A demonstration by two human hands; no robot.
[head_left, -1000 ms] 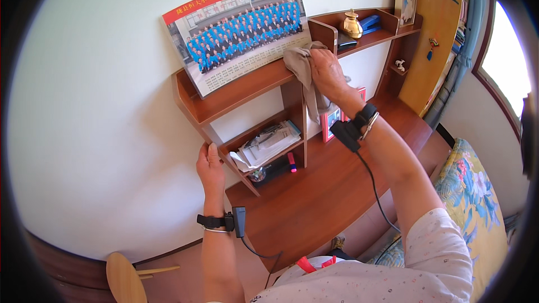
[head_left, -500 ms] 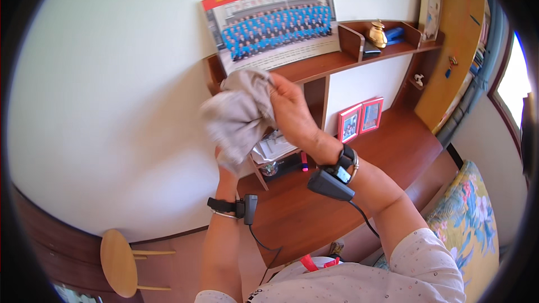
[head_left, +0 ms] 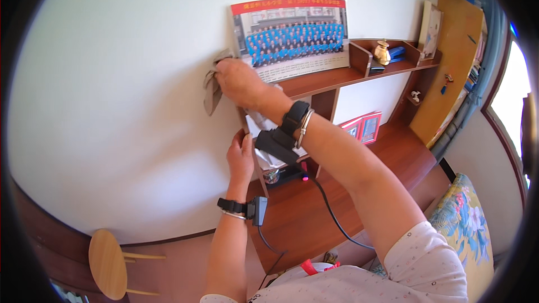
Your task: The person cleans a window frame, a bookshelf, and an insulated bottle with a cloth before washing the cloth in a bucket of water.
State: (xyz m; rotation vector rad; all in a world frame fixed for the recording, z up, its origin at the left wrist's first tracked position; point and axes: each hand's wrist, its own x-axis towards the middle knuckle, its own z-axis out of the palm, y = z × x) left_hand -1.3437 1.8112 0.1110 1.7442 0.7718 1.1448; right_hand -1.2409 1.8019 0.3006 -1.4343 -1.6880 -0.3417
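My right hand (head_left: 241, 83) is closed on a grey-brown cloth (head_left: 211, 92), which hangs by the left end of the wooden desk hutch (head_left: 314, 80). The hand is just beside the lower left corner of a large group photo (head_left: 297, 39) with a red top band, propped on the upper shelf. Lower down, my left hand (head_left: 240, 156) grips the front edge of the hutch's left side panel (head_left: 259, 173). Papers (head_left: 268, 160) lie on the small shelf behind it, partly hidden by my right wrist's black device.
A gold jar (head_left: 382, 53) and blue items (head_left: 396, 54) stand on the upper shelf. Red picture frames (head_left: 368, 127) are on the desk (head_left: 337, 196). A round wooden stool (head_left: 108, 264) is at lower left, a floral chair back (head_left: 469, 219) at right. Cables hang from both wrists.
The cloth has gone leftward in my right hand, to the hutch's left end. My left hand, formerly partly behind the cloth, is now at the side panel. The view has shifted slightly.
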